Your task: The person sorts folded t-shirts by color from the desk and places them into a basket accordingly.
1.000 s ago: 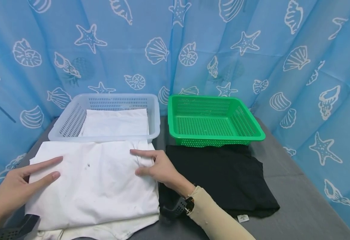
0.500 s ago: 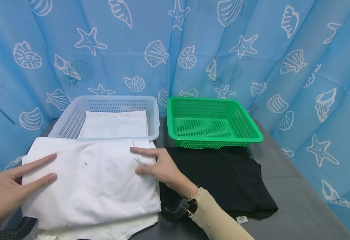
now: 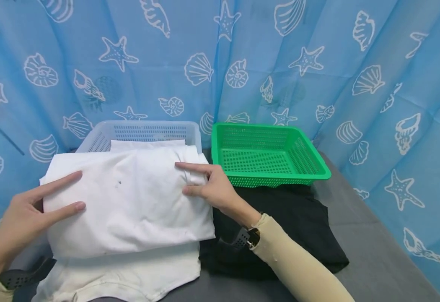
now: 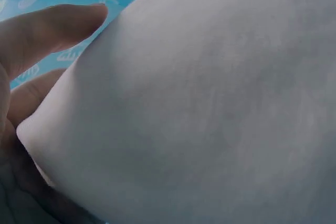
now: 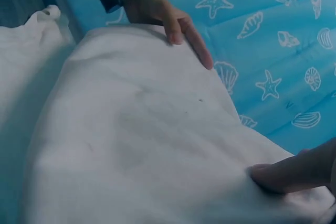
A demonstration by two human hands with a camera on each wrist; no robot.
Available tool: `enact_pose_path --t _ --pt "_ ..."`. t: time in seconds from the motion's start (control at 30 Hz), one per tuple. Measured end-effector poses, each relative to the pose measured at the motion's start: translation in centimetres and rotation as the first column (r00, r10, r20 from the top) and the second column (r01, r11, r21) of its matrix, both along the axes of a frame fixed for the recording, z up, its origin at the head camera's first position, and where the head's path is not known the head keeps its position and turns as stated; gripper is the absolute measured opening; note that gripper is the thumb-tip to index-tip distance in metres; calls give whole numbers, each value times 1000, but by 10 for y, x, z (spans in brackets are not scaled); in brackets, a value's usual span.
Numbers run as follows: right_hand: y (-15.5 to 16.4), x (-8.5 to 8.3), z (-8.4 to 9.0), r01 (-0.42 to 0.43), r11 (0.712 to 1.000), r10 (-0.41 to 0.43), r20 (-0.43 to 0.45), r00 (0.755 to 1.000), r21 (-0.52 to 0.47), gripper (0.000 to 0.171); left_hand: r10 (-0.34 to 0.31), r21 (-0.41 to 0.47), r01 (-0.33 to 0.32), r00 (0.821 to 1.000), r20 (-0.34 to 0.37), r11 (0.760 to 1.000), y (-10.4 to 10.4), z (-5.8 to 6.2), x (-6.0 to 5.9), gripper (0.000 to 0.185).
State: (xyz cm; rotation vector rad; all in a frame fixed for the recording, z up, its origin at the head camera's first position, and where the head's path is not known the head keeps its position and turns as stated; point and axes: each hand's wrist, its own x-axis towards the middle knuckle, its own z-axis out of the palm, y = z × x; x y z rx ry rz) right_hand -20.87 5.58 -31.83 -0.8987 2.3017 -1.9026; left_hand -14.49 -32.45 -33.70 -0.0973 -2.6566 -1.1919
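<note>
White folded shirt [image 3: 129,201] sits btwn both hands, long side left-right. Left hand [image 3: 27,214] & right hand [image 3: 210,188] pinch its ends, w/ white basket [image 3: 144,131] just behind.

Folded white garment [image 3: 129,201]: matt woven cloth, soft, lightly creased, a few small dark specks at frame centre-left. Black garment [image 3: 299,226], lower right of centre: matt cloth, slightly rumpled. Pale basket [image 3: 103,140], upper left: translucent perforated plastic, faint sheen. Green basket [image 3: 270,153], centre: glossy perforated plastic. Table surface [image 3: 374,251], lower right: grey, matt, smooth. Backdrop [image 3: 318,63]: thin blue sheeting, white shell print, slight sheen.
</note>
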Motion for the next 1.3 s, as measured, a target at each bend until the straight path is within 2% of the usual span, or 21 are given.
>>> enact_pose_path --t 0.2,0.4,0.53,0.73,0.87,1.0,1.17,1.3 --pt "2 -21 18 29 999 -29 -30 999 13 56 -46 -53 44 998 -36 998 4 24 -18 80" --pt "5 -48 40 36 999 -36 6 999 18 59 -98 -154 89 994 -48 984 5 54 -44 85" --pt "4 -68 51 24 999 -24 -3 1000 36 59 -122 -179 118 992 -14 977 4 71 -67 85" --pt "-4 -102 58 27 998 -27 -5 1000 51 58 -152 -137 162 985 81 977 2 90 -110 86" --pt "-10 -123 58 46 997 -47 24 999 59 62 -159 -109 171 981 107 979 4 98 -136 89" --pt "-18 -139 52 62 997 -67 109 992 47 67 -161 -97 176 977 140 980 2 103 -152 90" --pt "-26 -151 43 77 997 -75 221 972 0 66 -164 -65 177 972 171 982 -3 101 -162 90" --pt "-30 -159 37 73 997 -62 265 962 -31 65 -170 -32 178 969 177 984 -8 97 -164 90"
